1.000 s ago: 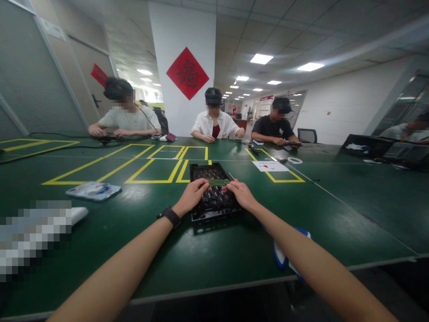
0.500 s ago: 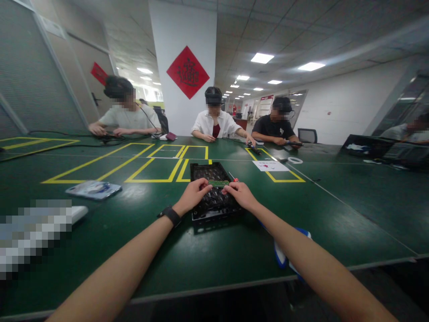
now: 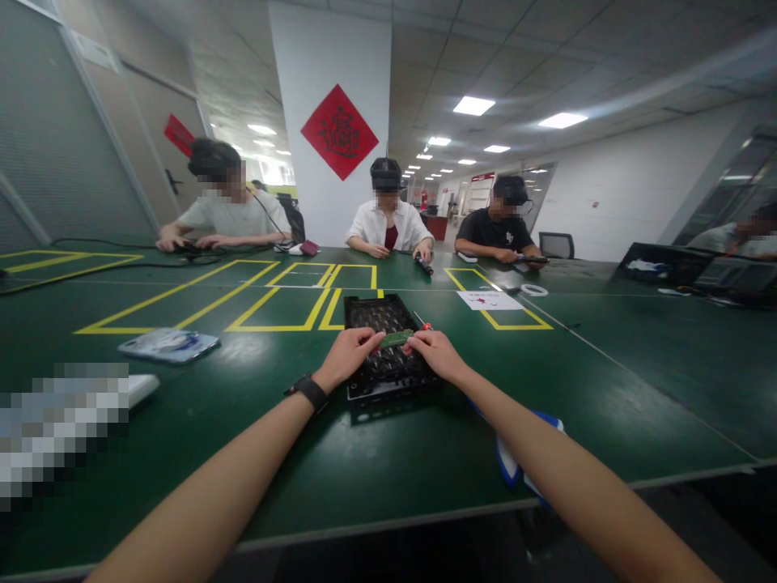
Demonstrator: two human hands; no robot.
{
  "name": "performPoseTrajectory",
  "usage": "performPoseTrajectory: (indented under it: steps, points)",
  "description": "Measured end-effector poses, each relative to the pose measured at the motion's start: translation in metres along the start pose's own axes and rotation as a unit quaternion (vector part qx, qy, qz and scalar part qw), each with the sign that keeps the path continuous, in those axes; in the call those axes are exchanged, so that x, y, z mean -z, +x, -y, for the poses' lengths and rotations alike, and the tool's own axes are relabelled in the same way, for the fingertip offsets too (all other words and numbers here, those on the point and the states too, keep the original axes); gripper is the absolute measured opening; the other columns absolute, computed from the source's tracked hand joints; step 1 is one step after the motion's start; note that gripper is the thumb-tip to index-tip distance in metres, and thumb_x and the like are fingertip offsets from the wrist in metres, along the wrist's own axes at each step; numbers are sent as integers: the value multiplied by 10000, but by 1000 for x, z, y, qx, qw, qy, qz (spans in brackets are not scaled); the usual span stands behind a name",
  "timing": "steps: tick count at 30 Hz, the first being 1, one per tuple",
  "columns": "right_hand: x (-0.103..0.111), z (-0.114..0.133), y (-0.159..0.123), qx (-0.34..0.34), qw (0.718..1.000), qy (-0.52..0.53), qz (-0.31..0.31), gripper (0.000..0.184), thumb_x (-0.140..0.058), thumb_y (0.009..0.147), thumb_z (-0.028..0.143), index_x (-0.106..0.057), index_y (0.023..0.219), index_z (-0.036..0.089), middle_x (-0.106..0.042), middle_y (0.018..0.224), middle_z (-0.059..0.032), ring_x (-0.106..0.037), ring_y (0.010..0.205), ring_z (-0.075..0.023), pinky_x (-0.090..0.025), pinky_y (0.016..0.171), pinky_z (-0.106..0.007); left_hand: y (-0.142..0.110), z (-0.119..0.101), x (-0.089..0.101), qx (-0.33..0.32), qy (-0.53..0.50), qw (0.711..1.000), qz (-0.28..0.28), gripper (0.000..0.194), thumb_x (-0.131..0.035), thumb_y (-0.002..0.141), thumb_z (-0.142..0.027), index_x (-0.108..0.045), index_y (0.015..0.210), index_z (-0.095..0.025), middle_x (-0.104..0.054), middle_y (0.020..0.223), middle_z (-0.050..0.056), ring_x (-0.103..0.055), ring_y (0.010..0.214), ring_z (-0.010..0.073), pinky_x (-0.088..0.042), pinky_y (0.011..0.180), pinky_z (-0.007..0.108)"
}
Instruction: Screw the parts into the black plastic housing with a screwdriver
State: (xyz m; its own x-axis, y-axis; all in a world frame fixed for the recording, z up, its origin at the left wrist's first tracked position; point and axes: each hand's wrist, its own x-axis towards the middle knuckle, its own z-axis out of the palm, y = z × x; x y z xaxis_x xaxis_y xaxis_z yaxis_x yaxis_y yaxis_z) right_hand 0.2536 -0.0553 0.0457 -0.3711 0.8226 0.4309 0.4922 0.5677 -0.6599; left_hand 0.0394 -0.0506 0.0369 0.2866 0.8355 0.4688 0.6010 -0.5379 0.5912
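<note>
Between my two hands a small green circuit board (image 3: 396,338) is held by its ends. My left hand (image 3: 353,354) pinches the board's left end between thumb and fingers. The other end sits in the closed fingers of my right hand (image 3: 438,353). Below the board lies a black open case (image 3: 394,387) with a patterned inner surface, flat on the green table. Just beyond my right fingers, a screwdriver (image 3: 427,325) with a red part shows beside the case, partly hidden.
A phone (image 3: 170,344) lies to the left, with a blurred pale object (image 3: 66,425) nearer me. Blue-and-white pliers-like handles (image 3: 508,457) lie under my right forearm. A white paper sheet (image 3: 489,300) and a white ring (image 3: 534,290) are farther right. Several people sit across the table.
The circuit board has tilted, its right end now higher, while my hands stay over the case. Across the table, a person's hand has drawn a dark tool leftward.
</note>
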Motion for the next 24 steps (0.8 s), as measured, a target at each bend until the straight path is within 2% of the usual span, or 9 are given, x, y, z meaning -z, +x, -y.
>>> performPoseTrajectory:
  steps: [6, 11, 17, 24]
  points:
    - [0, 2, 0, -1, 1000, 0, -9, 322, -446, 862, 351, -683, 729, 178, -702, 776, -18, -624, 758, -157, -427, 781, -282, 2, 2, -2, 6, -40, 999, -1, 492, -335, 863, -529, -550, 613, -164, -601, 611, 2, -530, 593, 144, -361, 585, 250]
    - [0, 0, -1, 12, 999, -43, -22, 338, -437, 867, 372, -661, 701, 181, -675, 741, -5, -585, 732, -145, -399, 762, -266, 2, 3, -3, 24, -83, 996, -18, 488, -319, 865, -539, -557, 656, -168, -620, 653, 16, -548, 627, 157, -391, 616, 263]
    - [-1, 1, -1, 23, 998, -44, -36, 338, -426, 872, 368, -649, 700, 181, -667, 739, -3, -572, 725, -141, -382, 747, -246, 2, 6, -4, 22, -74, 997, -25, 457, -324, 864, -545, -538, 699, -176, -594, 669, 8, -528, 634, 149, -392, 625, 263]
    - [-1, 4, -2, -1, 999, -31, -25, 306, -476, 844, 384, -652, 704, 177, -683, 734, -11, -580, 712, -139, -391, 733, -247, 4, 9, -5, 21, -72, 997, -16, 428, -316, 874, -528, -538, 767, -177, -587, 707, 5, -516, 630, 139, -391, 623, 261]
